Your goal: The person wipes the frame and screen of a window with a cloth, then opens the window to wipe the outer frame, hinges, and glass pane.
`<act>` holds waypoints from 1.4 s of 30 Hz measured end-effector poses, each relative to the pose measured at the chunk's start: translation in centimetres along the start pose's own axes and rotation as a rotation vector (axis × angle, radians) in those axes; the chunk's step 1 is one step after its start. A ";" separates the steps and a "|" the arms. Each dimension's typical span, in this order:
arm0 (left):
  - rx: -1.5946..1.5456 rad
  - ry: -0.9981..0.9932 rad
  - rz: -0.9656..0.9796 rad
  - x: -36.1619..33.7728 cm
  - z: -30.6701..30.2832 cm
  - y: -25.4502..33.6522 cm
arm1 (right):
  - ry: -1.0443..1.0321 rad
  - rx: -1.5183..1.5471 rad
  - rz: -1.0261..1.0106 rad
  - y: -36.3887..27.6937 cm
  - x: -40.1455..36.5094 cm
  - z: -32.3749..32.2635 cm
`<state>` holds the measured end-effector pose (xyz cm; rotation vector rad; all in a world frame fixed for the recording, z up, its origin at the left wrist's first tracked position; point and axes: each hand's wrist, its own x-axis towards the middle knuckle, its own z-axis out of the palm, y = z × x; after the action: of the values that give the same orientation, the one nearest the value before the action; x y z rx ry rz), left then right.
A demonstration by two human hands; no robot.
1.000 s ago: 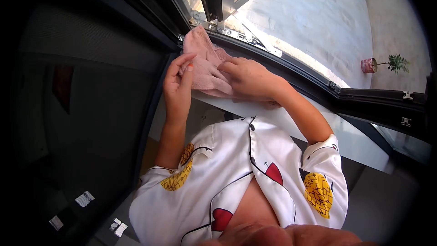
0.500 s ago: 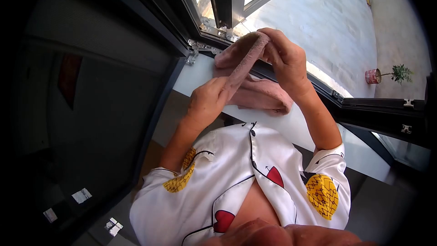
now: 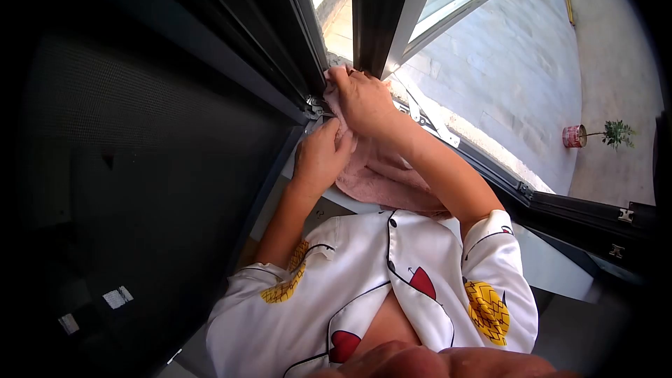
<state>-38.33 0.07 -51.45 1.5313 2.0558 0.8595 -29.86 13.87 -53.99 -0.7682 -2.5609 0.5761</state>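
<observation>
Running from right hand past left hand, pink cloth bunches bodyward.

Dark mesh screen, sunlit grey paving outside, plain wall, 3 red pots

We angle our left forearm and right forearm inward toward the far side, our 2 hands close together: left hand nearer, fingers curled; right hand farther, back upward.
</observation>
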 end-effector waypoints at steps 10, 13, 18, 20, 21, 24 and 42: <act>-0.156 -0.001 -0.063 -0.4 0.2 -0.9 | -0.304 0.038 0.071 0.0 1.8 -1.1; -0.139 0.005 -0.045 -0.3 1.0 -1.1 | -0.307 -0.051 0.081 -0.9 1.6 -1.2; -0.090 0.019 -0.007 -0.3 0.5 -1.4 | -0.548 -0.122 0.114 -1.5 3.7 -2.5; -0.097 0.016 -0.009 -0.6 0.3 -1.7 | -0.560 -0.108 0.121 -1.5 3.4 -2.4; -0.107 0.010 -0.015 -0.7 0.4 -1.8 | -0.514 -0.138 0.123 -1.1 3.0 -2.2; -0.091 -0.033 -0.034 -1.1 1.0 -1.3 | -0.507 -0.187 0.139 -1.6 1.6 -4.3; -0.149 -0.349 0.330 -2.0 5.9 4.1 | -0.307 -0.292 0.238 2.7 -13.2 -11.5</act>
<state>-31.05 0.28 -52.83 1.8170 1.4876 0.7728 -13.02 11.21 -49.10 -1.1766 -2.8990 0.4202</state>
